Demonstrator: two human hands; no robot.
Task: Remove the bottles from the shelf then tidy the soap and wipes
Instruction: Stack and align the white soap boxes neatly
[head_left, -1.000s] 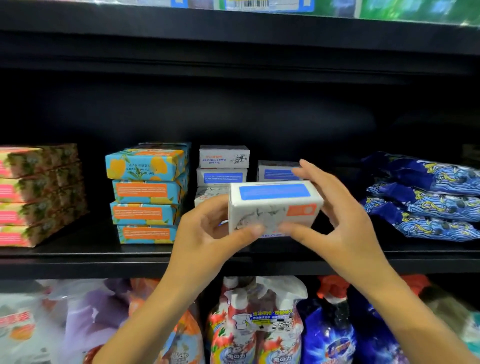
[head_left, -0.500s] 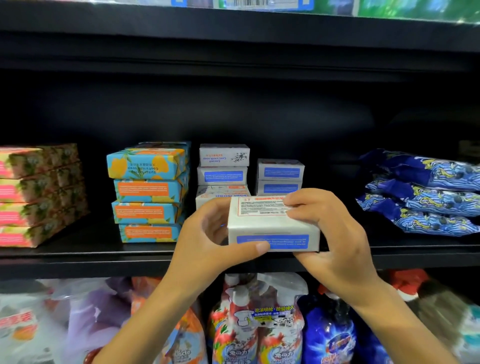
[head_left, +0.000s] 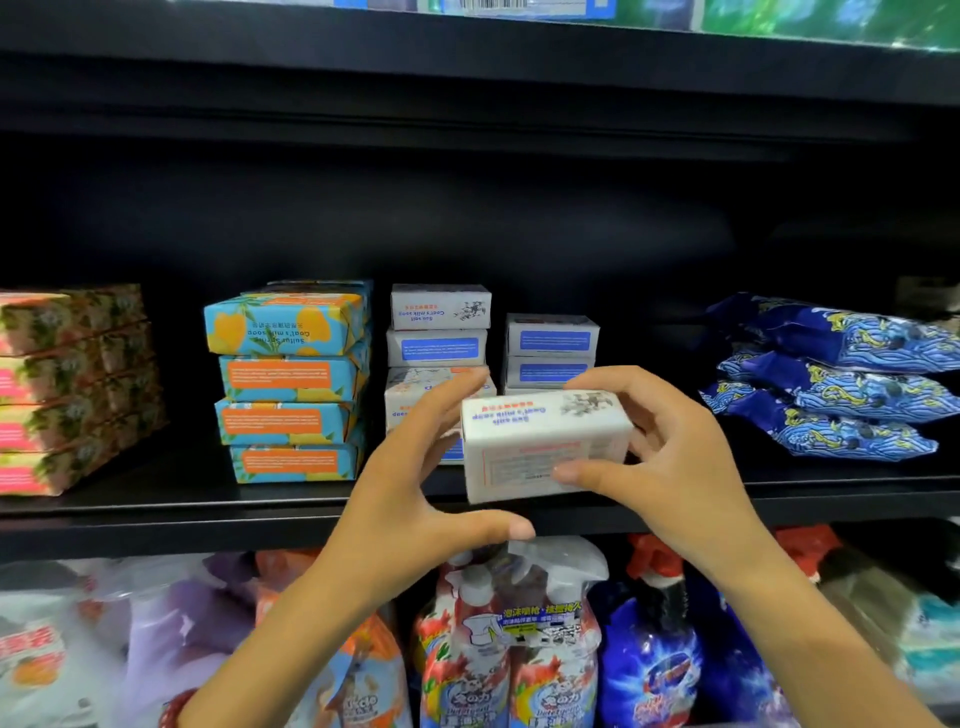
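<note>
The right hand (head_left: 670, 457) pinched the white soap box (head_left: 540, 441) just above the front edge of the shelf (head_left: 208, 519), likely turning it to match the white stacks (head_left: 439, 332) behind. The left hand (head_left: 410, 499) was spread open, fingertips beside its left end.

Black shelf (head_left: 156, 514) with soap stacks (head_left: 291, 384), wipe packs (head_left: 841, 395)
</note>
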